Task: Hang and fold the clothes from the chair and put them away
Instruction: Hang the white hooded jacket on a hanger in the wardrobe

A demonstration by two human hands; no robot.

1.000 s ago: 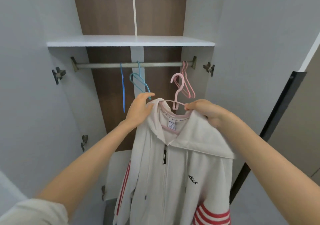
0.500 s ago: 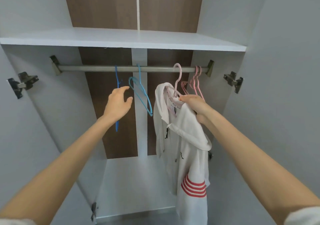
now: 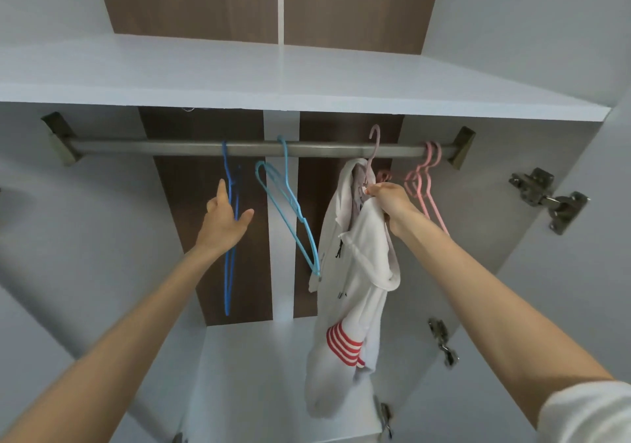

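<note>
Right hand (image 3: 389,200) gripped the white jacket (image 3: 358,255) at its collar, fingers curled tight. Left hand (image 3: 225,217) was open, thumb spread, beside the dark blue hanger (image 3: 229,238), holding nothing. Jacket hung bunched on a pink hanger (image 3: 374,145). Its hook crossed the rail (image 3: 170,147); seating unclear.

Risk: let go early, the hook slips and the jacket drops.

Light blue hanger (image 3: 286,217) touched the jacket's edge. Spare pink hangers (image 3: 426,183) crowded the right side. Rail was bare far left; shelf (image 3: 307,81) close above.

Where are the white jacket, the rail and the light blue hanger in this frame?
white jacket (image 3: 367,241): head view, on the front fabric below the collar.
rail (image 3: 164,147): head view, on the bare stretch left of the hangers.
light blue hanger (image 3: 299,212): head view, on its shoulder bend.
</note>
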